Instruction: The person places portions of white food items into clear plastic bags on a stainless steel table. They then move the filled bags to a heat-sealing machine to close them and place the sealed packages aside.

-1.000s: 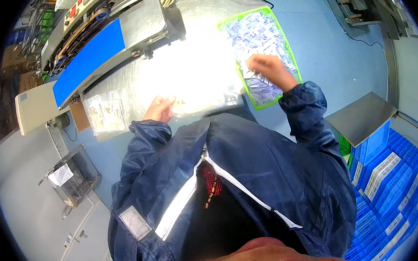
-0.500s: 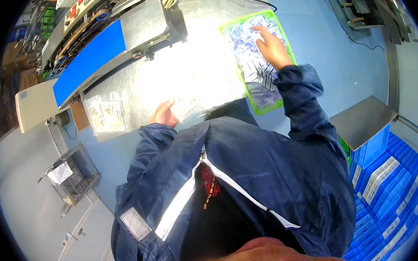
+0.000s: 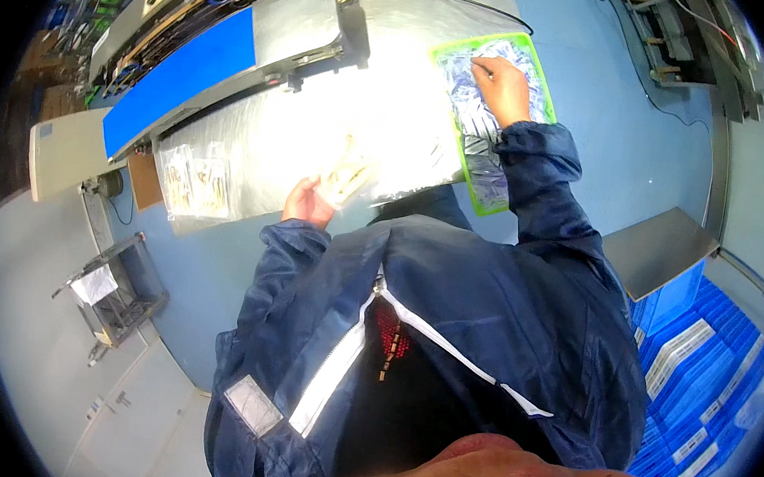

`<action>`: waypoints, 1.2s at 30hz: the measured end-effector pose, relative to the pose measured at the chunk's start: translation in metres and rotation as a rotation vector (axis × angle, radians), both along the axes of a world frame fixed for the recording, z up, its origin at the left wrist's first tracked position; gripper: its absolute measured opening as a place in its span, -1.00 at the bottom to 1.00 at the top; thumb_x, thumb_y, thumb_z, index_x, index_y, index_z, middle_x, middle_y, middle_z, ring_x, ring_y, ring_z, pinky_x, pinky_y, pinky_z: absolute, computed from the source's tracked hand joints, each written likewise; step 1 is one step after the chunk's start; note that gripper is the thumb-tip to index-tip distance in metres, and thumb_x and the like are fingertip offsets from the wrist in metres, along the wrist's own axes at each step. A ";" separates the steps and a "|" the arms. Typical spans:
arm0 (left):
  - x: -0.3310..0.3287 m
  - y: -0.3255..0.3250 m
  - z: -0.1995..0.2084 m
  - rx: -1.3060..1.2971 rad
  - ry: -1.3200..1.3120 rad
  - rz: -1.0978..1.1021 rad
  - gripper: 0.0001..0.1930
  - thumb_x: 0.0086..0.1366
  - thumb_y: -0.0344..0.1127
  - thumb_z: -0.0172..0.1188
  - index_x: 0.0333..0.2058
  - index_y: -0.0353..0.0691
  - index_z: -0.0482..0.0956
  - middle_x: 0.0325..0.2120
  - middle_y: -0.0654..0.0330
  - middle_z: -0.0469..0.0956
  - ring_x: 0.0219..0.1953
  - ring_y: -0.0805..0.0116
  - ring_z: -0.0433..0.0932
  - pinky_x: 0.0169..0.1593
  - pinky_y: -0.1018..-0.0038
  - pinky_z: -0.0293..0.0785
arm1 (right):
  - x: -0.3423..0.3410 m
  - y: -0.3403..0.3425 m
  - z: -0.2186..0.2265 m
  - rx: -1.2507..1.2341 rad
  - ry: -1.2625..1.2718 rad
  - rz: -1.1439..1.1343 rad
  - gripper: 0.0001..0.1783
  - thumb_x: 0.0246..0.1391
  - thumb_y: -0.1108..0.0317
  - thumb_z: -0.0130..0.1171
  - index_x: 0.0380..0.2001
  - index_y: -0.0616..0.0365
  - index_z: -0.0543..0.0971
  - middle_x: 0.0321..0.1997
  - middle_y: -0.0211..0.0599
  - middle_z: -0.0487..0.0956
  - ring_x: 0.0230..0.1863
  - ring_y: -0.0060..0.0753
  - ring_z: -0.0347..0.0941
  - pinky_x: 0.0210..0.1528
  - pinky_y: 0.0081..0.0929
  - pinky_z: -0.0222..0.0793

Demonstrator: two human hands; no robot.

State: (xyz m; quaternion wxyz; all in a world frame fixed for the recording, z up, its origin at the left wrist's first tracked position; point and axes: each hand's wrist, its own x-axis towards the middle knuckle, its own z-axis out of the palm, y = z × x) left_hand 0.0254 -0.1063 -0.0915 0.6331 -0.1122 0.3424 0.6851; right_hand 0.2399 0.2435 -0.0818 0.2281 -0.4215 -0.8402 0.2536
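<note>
My left hand [image 3: 309,203] is at the near edge of the metal table, its fingers closed on a clear plastic bag [image 3: 347,179] with pale, slender pieces inside; glare washes out part of it. Over a bright green crate [image 3: 469,181] at the table's right side is my right hand [image 3: 504,89]. Its thumb and fingers are drawn together above small white-and-blue packets [image 3: 474,114] that fill the crate. Whether a packet sits between those fingertips is too small to tell.
Filled clear bags [image 3: 198,186] lie at the table's left end. Behind them runs a machine with a blue belt [image 3: 180,83] and a metal plate [image 3: 300,22]. A black cable [image 3: 469,5] crosses the far table edge. Blue crates [image 3: 700,376] are stacked at the right.
My right hand has gone from outstretched fingers to fingers drawn together over the packets. My left hand still has the bag, now raised a little and more visible. The whole view has shifted slightly.
</note>
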 end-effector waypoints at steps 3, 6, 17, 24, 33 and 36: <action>-0.001 0.001 0.007 0.053 -0.024 0.006 -0.30 0.20 -0.26 0.10 0.27 -0.46 0.13 0.24 -0.15 0.27 0.28 -0.03 0.28 0.36 0.13 0.13 | -0.006 -0.020 0.067 -0.571 0.267 0.073 -0.75 0.10 0.27 0.25 -0.20 0.17 0.65 -0.35 -0.37 0.64 -0.34 -0.59 0.46 -0.26 -0.58 0.36; -0.003 0.000 0.018 0.104 0.002 -0.044 -0.29 0.19 -0.30 0.10 0.28 -0.46 0.11 0.24 -0.14 0.27 0.28 -0.03 0.28 0.36 0.13 0.14 | -0.021 -0.051 0.128 -0.650 0.199 0.414 -0.72 0.10 0.26 0.24 -0.17 0.19 0.62 -0.35 -0.33 0.65 -0.37 -0.55 0.48 -0.29 -0.54 0.38; 0.000 -0.027 0.019 0.208 -0.008 -0.047 -0.29 0.28 -0.23 0.14 0.29 -0.46 0.07 0.26 -0.17 0.23 0.28 -0.05 0.26 0.36 0.10 0.13 | -0.040 -0.116 0.151 -0.243 -0.122 0.622 -0.73 0.10 0.33 0.13 -0.14 0.15 0.43 -0.42 0.00 0.57 -0.33 0.10 0.54 -0.29 -0.17 0.42; 0.031 -0.039 0.026 0.118 -0.222 -0.070 -0.47 0.28 -0.24 0.09 0.15 -0.42 0.30 0.12 -0.16 0.41 0.18 -0.05 0.39 0.27 0.07 0.25 | -0.055 -0.117 0.095 -0.563 -0.296 0.905 -0.86 0.09 0.39 0.05 -0.30 0.14 0.56 -0.53 -0.12 0.57 -0.48 -0.10 0.53 -0.39 -0.32 0.43; -0.065 -0.136 -0.106 -0.304 0.018 0.671 -0.54 0.13 -0.37 0.06 0.04 -0.37 0.38 0.02 -0.02 0.48 0.10 0.06 0.46 0.19 0.19 0.34 | -0.148 -0.046 -0.058 0.129 -0.504 0.497 -0.67 -0.10 0.16 0.31 -0.26 0.07 0.59 -0.23 -0.06 0.59 -0.13 -0.08 0.53 0.01 -0.02 0.32; -0.102 -0.156 -0.116 -0.448 0.159 0.871 -0.60 0.19 -0.39 0.04 0.02 -0.34 0.39 0.00 -0.01 0.48 0.07 0.10 0.47 0.16 0.22 0.36 | -0.168 -0.035 -0.091 0.106 -0.514 0.495 -0.70 -0.15 0.12 0.31 -0.38 0.04 0.58 -0.32 -0.17 0.59 -0.18 -0.10 0.53 -0.05 0.02 0.28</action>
